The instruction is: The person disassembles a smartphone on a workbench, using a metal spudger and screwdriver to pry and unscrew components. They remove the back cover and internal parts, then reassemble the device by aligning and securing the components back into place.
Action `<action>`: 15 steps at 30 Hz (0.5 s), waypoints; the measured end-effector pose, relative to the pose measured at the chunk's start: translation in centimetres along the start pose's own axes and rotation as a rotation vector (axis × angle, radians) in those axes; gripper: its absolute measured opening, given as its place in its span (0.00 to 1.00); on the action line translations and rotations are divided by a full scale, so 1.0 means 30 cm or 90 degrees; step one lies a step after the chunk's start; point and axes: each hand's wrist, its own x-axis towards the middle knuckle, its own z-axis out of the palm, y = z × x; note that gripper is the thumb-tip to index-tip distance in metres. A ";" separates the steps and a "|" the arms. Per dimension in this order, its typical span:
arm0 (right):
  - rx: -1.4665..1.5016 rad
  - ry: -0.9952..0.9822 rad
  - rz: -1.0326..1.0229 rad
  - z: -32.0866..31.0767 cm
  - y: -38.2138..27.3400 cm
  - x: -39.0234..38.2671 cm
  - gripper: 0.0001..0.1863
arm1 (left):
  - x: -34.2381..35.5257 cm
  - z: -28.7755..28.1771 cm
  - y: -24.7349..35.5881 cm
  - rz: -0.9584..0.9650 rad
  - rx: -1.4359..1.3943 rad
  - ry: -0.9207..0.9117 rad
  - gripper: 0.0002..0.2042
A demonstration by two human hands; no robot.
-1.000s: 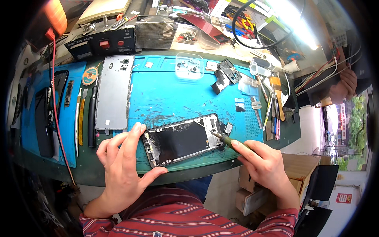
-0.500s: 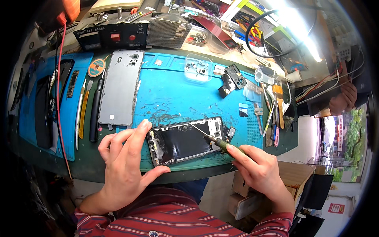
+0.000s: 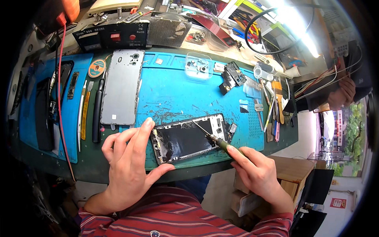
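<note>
An opened phone frame (image 3: pixel 183 138), its dark inner face up, lies slightly tilted at the near edge of the blue mat. My left hand (image 3: pixel 132 158) spans its left end, index finger at the upper corner and thumb by the lower edge. In my right hand (image 3: pixel 252 166) is a green-handled tool (image 3: pixel 222 144) with a slim pale metal tip. That tip reaches over the frame's far edge; whether it touches is too small to tell. Right beside the frame's right end sits a small loose phone part (image 3: pixel 232 128).
A grey phone back cover (image 3: pixel 122 87) lies left of the middle, near a black-handled tool (image 3: pixel 97 110) and tweezers (image 3: pixel 81 114). Farther back are a clear box of small parts (image 3: pixel 198 67) and a black phone assembly (image 3: pixel 233 77). A red cable (image 3: pixel 60 98) hangs at the left.
The whole view has shifted slightly. My left hand and the frame sit a little farther right, and the tool's tip has moved slightly right along the frame's far edge.
</note>
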 end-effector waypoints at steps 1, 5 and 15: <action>-0.004 0.001 0.002 -0.001 -0.003 0.000 0.33 | 0.000 -0.001 0.000 -0.003 -0.002 -0.002 0.56; -0.006 0.003 0.013 0.000 -0.019 0.003 0.32 | -0.001 0.004 -0.002 0.000 -0.003 -0.001 0.56; 0.001 0.008 0.017 -0.002 -0.041 0.007 0.33 | 0.002 0.016 -0.001 0.005 -0.038 0.053 0.56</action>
